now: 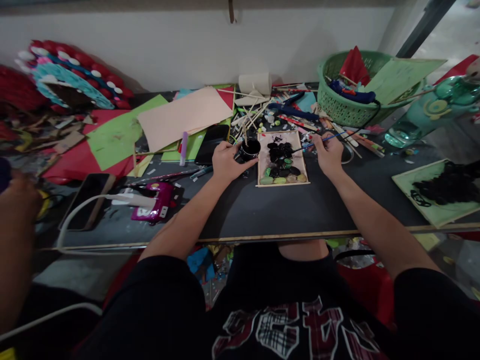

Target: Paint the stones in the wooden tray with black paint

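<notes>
My left hand [226, 161] is wrapped around a small cup of black paint [250, 149] with a thin stick standing in it. In my right hand [329, 154] is a blue paintbrush [308, 147], its tip at the black-painted stones on the panel. That panel [265, 141] is pale, edged with thin wooden strips, and lies flat between my hands. Several stones cover it: the upper ones [280, 151] are black, while green and yellowish stones [280, 180] line the lower edge. A round lid or dish [348, 153] is partly hidden behind my right hand.
A green basket [332, 100] and a clear bottle [399, 131] stand at the back right. Another black-painted board [431, 210] lies at right. Coloured sheets [183, 117], a purple power adapter [154, 202] with a white cable, and a phone [88, 200] lie left. Another person's hand [22, 200] shows at far left.
</notes>
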Tool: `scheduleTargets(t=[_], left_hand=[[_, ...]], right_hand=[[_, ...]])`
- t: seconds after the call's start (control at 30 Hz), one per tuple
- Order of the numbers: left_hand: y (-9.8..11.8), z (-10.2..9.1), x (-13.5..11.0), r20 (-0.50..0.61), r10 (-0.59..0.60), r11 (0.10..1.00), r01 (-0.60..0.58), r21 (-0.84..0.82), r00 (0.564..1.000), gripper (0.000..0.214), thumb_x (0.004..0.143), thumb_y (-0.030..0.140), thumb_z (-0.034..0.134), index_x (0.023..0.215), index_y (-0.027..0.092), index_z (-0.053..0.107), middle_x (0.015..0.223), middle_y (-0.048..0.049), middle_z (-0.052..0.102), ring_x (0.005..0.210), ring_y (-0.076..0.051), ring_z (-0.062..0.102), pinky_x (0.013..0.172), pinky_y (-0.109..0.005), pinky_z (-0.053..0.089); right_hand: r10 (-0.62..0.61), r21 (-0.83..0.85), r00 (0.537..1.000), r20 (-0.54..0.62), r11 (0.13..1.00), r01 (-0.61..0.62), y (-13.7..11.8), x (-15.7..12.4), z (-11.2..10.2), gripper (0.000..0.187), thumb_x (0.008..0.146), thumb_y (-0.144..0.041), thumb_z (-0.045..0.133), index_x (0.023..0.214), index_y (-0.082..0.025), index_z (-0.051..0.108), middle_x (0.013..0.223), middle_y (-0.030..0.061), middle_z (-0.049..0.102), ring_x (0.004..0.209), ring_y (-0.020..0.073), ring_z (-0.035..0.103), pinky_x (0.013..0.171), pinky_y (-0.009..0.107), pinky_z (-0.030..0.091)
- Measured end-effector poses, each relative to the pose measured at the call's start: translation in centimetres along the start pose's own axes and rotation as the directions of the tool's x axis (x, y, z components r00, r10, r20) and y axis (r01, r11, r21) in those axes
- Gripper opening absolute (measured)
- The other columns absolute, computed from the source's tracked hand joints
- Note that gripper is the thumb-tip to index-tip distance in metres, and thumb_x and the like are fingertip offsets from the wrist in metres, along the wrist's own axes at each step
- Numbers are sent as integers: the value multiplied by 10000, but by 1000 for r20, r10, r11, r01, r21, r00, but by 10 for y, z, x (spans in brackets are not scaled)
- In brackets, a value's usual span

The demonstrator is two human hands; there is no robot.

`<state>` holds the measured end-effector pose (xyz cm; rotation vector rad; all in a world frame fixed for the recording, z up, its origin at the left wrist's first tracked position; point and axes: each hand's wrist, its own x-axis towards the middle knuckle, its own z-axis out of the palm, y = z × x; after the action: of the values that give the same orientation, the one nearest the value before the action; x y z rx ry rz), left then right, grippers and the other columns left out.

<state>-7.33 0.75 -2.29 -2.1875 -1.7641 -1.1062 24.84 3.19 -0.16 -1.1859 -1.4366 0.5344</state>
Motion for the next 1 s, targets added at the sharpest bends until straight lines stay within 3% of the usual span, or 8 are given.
scheduleTargets(t=[0.3,0.43,0.57,0.83,1.0], left_hand=[[-1,0,0,20,-7,1000,7,-7,1000,774,664,878,629,990,183,730,800,-62,529,849,-266,550,843,-424,475],[-2,1,-1,21,2,1000,-2,5,1000,770,666,877,634,1016,198,725,806,-63,535,851,-268,547,839,-427,476],[-3,2,-1,9,6,1000,-7,19,1000,774,667,887,624,1012,201,726,813,-66,539,840,-260,555,825,-408,480],[-3,2,-1,11,4,1000,-5,11,1000,793,662,899,616,1015,197,719,811,-56,530,847,-256,558,834,-404,480],[-1,0,0,33,-3,1000,3,16,999,785,671,889,616,1007,187,718,827,-63,527,852,-261,550,839,-416,474]], right_hand=[[-27,-92,998,53,995,31,1,2,-1,559,851,-766,540,679,-237,494,601,-10,617,560,142,560,608,328,425],[-10,70,999,47,998,7,-5,-1,5,557,820,-783,569,692,-248,480,615,-17,611,585,149,592,638,333,465],[-29,168,988,149,986,4,-9,-6,15,579,779,-814,588,691,-249,498,634,-11,600,636,165,625,665,341,487],[-68,-84,987,143,993,81,-16,-11,14,632,835,-830,479,632,-238,564,605,-2,588,585,152,524,673,352,440],[-105,-151,978,181,979,133,-24,-12,10,602,870,-773,504,604,-239,578,661,26,609,683,186,571,747,378,449]])
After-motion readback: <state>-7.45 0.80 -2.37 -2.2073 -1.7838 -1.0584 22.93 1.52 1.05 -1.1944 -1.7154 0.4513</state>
